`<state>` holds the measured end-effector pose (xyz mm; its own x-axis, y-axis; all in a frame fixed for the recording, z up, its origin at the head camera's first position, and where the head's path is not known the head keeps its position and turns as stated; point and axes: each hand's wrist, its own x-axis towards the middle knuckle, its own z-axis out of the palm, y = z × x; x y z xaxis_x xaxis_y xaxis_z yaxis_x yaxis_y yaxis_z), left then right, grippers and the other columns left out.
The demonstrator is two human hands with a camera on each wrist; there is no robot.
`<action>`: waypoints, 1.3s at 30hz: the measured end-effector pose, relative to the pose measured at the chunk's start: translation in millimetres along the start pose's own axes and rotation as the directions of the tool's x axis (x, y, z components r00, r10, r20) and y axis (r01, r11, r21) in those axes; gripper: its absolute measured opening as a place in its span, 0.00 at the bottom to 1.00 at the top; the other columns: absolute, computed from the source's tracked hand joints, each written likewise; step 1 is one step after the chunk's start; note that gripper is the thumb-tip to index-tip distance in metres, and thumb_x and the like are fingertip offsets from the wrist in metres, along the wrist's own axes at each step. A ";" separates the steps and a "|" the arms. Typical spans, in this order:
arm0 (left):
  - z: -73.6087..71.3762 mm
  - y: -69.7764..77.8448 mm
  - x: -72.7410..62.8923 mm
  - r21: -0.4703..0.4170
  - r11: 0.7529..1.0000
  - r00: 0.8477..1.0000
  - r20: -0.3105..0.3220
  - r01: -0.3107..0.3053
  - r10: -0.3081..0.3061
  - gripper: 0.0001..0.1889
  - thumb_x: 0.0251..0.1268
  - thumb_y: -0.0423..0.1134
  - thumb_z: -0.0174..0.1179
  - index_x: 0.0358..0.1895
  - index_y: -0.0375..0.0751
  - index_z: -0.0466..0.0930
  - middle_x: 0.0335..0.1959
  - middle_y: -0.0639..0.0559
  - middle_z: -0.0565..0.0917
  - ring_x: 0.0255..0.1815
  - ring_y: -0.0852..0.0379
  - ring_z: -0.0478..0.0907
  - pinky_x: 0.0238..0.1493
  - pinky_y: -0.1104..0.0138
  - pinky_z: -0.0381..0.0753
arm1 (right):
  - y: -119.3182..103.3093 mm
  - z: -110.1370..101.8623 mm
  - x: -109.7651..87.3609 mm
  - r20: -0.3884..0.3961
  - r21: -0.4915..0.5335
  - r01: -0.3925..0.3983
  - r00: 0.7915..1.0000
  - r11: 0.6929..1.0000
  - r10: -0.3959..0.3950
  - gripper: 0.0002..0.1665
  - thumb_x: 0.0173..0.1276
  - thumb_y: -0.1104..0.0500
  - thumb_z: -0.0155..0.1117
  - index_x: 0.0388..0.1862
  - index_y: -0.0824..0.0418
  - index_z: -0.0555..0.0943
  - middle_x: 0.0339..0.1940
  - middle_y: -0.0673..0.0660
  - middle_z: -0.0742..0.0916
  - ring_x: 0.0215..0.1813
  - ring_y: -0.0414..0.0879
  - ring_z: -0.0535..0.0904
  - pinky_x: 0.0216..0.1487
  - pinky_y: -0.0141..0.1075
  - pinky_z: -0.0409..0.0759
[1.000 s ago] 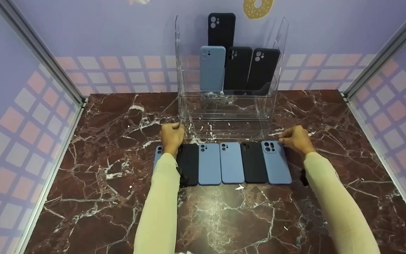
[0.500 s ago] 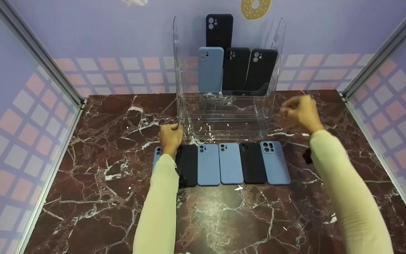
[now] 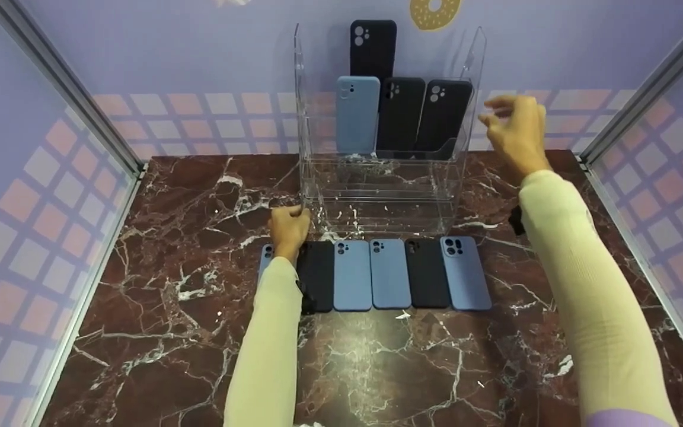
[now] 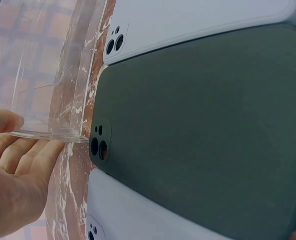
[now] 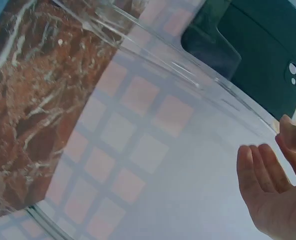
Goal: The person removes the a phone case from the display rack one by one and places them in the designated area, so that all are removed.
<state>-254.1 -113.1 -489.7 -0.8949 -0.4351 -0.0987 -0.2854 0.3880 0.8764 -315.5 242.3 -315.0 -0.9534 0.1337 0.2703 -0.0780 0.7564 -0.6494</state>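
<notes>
A clear acrylic display stand (image 3: 386,196) stands at the back of the marble table. My left hand (image 3: 289,228) pinches its lower left side panel; in the left wrist view the thumb lies over the clear edge and the fingers under it. Raised beside the stand's right side panel is my right hand (image 3: 519,130), holding nothing, fingers loosely bent. Its fingertips come near the panel's edge in the right wrist view. On the stand, a blue phone case (image 3: 357,115) and two black phone cases (image 3: 399,115) share one tier. Another black phone case (image 3: 372,47) rises behind them.
In front of the stand lies a row of blue and black phone cases (image 3: 353,276), side by side on the table (image 3: 365,367). My left forearm partly covers the row's left end. Patterned panels (image 3: 33,196) wall in both sides and the back.
My right hand has lifted from beside the rightmost blue phone case and moved up and back to the stand's right side. The left hand has stayed on the stand.
</notes>
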 end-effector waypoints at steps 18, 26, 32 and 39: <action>-0.2 -1.2 -1.3 0.003 1.000 0.999 0.030 0.016 -0.017 0.14 0.68 0.39 0.63 0.53 0.41 0.88 0.51 0.45 0.88 0.56 0.46 0.82 0.62 0.55 0.75 | -21.8 21.2 11.3 0.044 -0.061 0.207 0.978 0.976 -0.204 0.30 0.75 0.61 0.61 0.74 0.64 0.71 0.65 0.72 0.70 0.68 0.64 0.65 0.72 0.51 0.61; 1.6 -0.6 -1.4 -0.013 1.000 1.000 0.027 0.014 -0.014 0.13 0.67 0.38 0.63 0.52 0.41 0.89 0.51 0.45 0.88 0.56 0.46 0.82 0.62 0.55 0.74 | -21.4 24.5 11.9 -0.118 0.024 0.164 0.980 0.986 -0.160 0.19 0.71 0.66 0.66 0.59 0.66 0.83 0.56 0.67 0.82 0.57 0.58 0.79 0.60 0.42 0.76; 2.6 -0.8 0.0 0.006 1.000 0.999 0.029 0.019 -0.019 0.14 0.66 0.39 0.64 0.52 0.42 0.89 0.52 0.46 0.88 0.58 0.46 0.81 0.63 0.55 0.74 | -20.7 25.4 11.3 -0.205 0.074 0.150 0.970 0.986 -0.132 0.11 0.68 0.69 0.66 0.48 0.68 0.87 0.48 0.65 0.88 0.51 0.56 0.87 0.53 0.32 0.82; 3.4 -1.0 0.9 0.003 1.000 0.999 0.033 -0.002 0.002 0.13 0.68 0.38 0.63 0.51 0.41 0.89 0.48 0.45 0.89 0.54 0.45 0.82 0.61 0.54 0.75 | -13.2 23.7 10.3 -0.286 0.034 0.175 0.945 0.984 -0.159 0.07 0.66 0.70 0.68 0.42 0.67 0.89 0.42 0.62 0.90 0.43 0.52 0.88 0.48 0.28 0.79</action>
<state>-255.7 -111.1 -492.2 -0.9063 -0.4075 -0.1121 -0.2841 0.3912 0.8754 -331.2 218.5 -320.5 -0.8053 0.1895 0.5617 -0.2541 0.7458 -0.6158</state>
